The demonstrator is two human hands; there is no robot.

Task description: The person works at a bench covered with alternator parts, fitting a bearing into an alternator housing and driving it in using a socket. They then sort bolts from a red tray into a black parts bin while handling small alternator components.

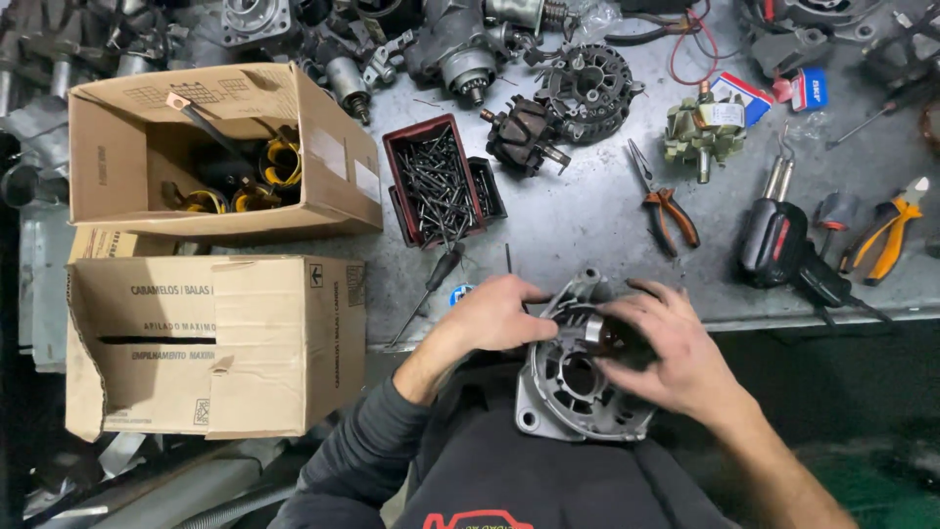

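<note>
**Ana:** Grey cast-metal alternator housing (573, 387), round and ribbed with a hollow centre, sits between both hands at the near edge of the scuffed grey metal workbench (578, 220), partly over the person's dark top. What are the hands doing?

**Ben:** Left hand (494, 313) curls around the housing's upper left rim, with its thumb pointing toward the middle. Right hand (666, 348) lies over the upper right side, fingers bent and pressed onto a small metal part at the opening. Whether those fingertips pinch that part or only press on it, I cannot tell.

**Ana:** And around the grip?

**Ben:** Just beyond the left hand lie a thin black-handled screwdriver (431, 284) and a dark red tray of black screws (431, 181). Past the right hand, farther across the bench, rest orange-handled pliers (666, 211), a black soldering gun with a red stripe (774, 240), and a second pair of orange and yellow pliers (886, 235). Beyond the tray stand a copper-wound rotor (524, 137) and a dark finned alternator frame (587, 88).

**Ana:** Anything left of the grip?

**Ben:** Two brown cardboard boxes: an open one (220, 147) holding yellow and black parts, and a closed, torn one (211, 343) nearer the person.
</note>
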